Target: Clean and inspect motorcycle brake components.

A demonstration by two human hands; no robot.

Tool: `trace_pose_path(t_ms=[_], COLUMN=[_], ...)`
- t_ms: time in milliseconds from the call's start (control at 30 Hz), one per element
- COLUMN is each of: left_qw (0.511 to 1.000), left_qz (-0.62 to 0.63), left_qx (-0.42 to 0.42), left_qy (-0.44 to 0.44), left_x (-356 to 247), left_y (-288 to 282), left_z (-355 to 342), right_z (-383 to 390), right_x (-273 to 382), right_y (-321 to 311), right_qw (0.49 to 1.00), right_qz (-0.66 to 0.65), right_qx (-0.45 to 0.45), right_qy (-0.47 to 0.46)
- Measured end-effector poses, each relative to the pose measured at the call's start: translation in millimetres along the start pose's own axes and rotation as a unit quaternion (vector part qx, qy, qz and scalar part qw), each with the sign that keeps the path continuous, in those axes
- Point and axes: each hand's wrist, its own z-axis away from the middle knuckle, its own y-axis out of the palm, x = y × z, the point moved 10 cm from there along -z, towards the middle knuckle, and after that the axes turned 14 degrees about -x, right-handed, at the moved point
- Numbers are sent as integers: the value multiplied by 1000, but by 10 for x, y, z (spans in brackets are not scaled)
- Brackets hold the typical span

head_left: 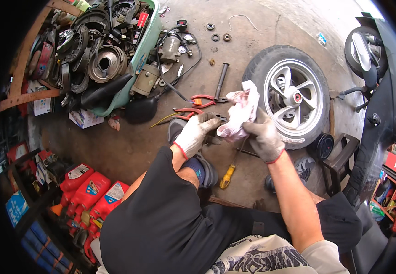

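Note:
My right hand [265, 136], in a soiled white work glove with a red cuff, grips a crumpled pinkish-white rag [240, 112]. My left hand [196, 132] wears a matching glove, its fingers closed close to the rag's left side. A small dark metal piece shows at those fingertips; its kind is hard to make out. Just beyond lie red-handled pliers [199, 101], a second red-handled pair [185, 112] and a dark metal rod with a flanged end [222, 81]. A yellow-handled screwdriver [227, 177] rests on the floor between my feet.
To the right lies a scooter wheel with silver spokes [315, 96], beside a black stool [342, 160] and a dark scooter [376, 137]. A green bin [136, 73] of used parts stands at the left, red bottles [90, 189] nearer. Bearings [226, 37] and rings dot the floor.

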Motion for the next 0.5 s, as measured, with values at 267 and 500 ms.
trace_pose_path(t_ms=[267, 500], left_qw=[998, 995], left_qz=[-49, -66], left_qx=[16, -36], left_qy=[44, 58], left_x=[-47, -117], left_y=[163, 64], left_z=[-1, -8], right_z=[-71, -197], right_x=[-145, -262], right_y=[-148, -577], right_qw=[862, 974], right_qz=[468, 48], right_qx=[-105, -205], right_qy=[-164, -86])
